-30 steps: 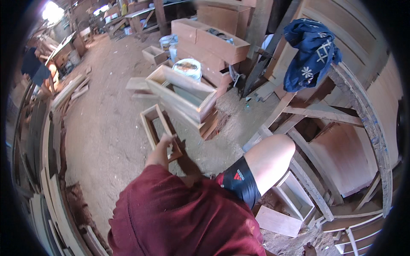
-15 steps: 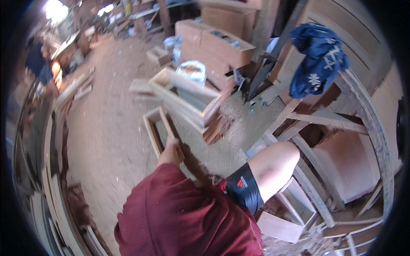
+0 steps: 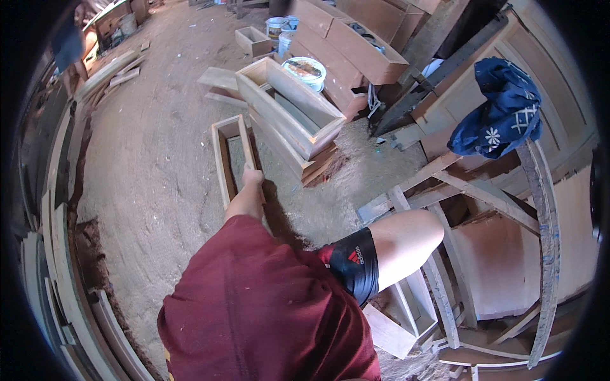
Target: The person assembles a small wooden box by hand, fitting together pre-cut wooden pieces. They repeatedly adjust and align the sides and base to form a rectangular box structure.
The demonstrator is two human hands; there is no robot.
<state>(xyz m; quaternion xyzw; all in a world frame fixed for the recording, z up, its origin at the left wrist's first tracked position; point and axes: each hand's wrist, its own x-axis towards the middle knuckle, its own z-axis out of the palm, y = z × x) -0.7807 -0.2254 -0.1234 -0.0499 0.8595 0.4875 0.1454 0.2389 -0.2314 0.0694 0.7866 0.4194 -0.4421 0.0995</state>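
My left hand [image 3: 253, 176] is closed around the near part of the right side of a narrow, open wooden box frame [image 3: 223, 166]. The bare forearm comes out of a maroon sleeve. Light pale rails form the frame, which slants away from me over the dirt floor and casts a dark shadow on its right. My forearm covers its near end. Just beyond it on the right, a larger open wooden box [image 3: 259, 101] rests on another wooden box [image 3: 274, 143]. My right hand is out of view.
A white bucket [image 3: 304, 72] stands behind the stacked boxes. Long boards [image 3: 60, 254] line the left edge. On the right are a wooden rack [image 3: 489, 197] with blue patterned cloth [image 3: 499, 111] and my bare knee [image 3: 416, 232]. A person [image 3: 68, 47] is at far left.
The frame in my left hand has shifted up and slightly left in the view, now lying more lengthwise. My view has tilted down; the grip stays closed.
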